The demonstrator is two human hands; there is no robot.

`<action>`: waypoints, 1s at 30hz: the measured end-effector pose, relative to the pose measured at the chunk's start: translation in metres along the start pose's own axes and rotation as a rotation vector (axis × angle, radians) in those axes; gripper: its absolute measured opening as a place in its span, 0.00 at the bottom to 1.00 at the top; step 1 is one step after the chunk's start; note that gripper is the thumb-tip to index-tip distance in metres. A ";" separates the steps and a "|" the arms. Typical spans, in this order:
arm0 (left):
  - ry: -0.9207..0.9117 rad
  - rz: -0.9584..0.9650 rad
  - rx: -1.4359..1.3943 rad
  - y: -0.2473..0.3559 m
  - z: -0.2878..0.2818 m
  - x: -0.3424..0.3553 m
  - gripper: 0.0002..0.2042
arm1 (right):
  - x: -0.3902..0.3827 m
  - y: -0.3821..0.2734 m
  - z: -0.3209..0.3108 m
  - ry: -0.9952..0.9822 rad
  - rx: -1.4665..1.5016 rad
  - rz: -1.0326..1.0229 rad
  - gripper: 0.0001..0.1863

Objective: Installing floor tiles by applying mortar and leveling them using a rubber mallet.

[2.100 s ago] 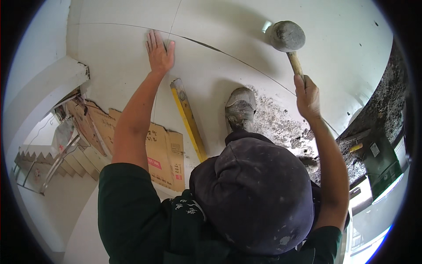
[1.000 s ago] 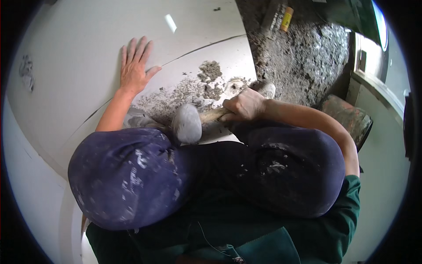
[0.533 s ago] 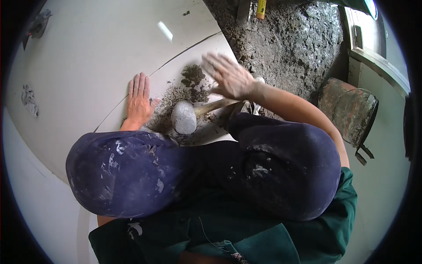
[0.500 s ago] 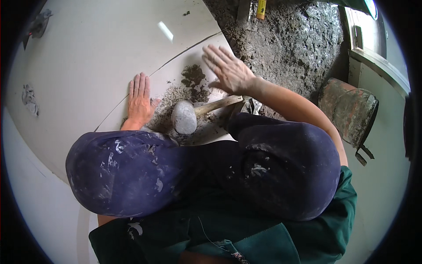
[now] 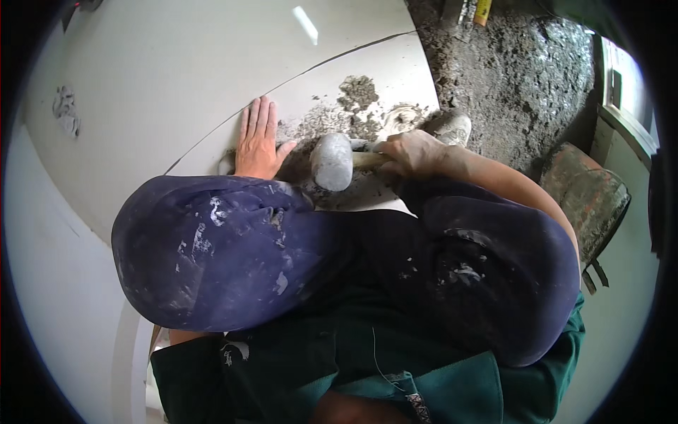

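Observation:
My left hand [image 5: 262, 145] lies flat on the pale glossy floor tile [image 5: 166, 85], fingers stretched just below a thin joint line. My right hand [image 5: 409, 152] is closed around the short wooden handle of a mallet with a grey, dust-coated head [image 5: 332, 162]. The mallet head is low over the tile, right of my left hand; whether it touches is unclear. Crumbs and a patch of grey mortar [image 5: 358, 92] lie on the tile beyond it. Both my knees, in stained dark trousers [image 5: 205, 254], fill the lower middle, and a dusty shoe [image 5: 452, 129] shows beside my right wrist.
Rough wet mortar bed [image 5: 515, 78] borders the tile at the right, with a yellow level [image 5: 483, 10] at the top. A dirty bucket [image 5: 579, 205] lies by the wall and white door frame [image 5: 625, 92] at the right. A crumpled scrap [image 5: 66, 109] is at the left.
My right hand, spread above the mallet half a second ago, has come down and gripped its handle. My left hand stays flat on the tile. The view has shifted.

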State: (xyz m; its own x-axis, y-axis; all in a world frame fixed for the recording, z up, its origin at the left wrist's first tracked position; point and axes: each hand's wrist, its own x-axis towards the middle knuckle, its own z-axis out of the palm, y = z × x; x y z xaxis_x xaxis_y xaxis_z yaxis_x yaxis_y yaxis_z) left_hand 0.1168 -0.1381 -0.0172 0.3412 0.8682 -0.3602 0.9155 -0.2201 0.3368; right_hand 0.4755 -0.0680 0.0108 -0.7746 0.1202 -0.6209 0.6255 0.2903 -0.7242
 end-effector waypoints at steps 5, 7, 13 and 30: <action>0.054 -0.223 -0.020 0.004 0.000 -0.028 0.56 | -0.004 -0.012 -0.003 0.064 0.050 -0.010 0.19; 0.075 -0.207 -0.040 0.000 0.000 -0.028 0.56 | -0.004 -0.025 -0.019 0.024 -0.040 0.037 0.18; 0.191 -0.109 0.020 -0.020 0.020 -0.034 0.56 | 0.006 -0.053 -0.046 0.313 -0.130 -0.396 0.25; 0.184 -0.075 0.187 -0.024 0.024 -0.034 0.50 | 0.030 -0.051 -0.038 0.441 -0.242 -0.438 0.26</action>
State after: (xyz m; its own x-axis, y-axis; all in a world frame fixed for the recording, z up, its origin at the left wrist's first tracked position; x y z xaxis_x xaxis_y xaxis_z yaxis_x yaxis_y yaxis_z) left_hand 0.0885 -0.1730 -0.0339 0.2420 0.9477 -0.2081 0.9661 -0.2154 0.1425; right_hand 0.4163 -0.0429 0.0408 -0.9500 0.3051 -0.0667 0.2459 0.5990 -0.7621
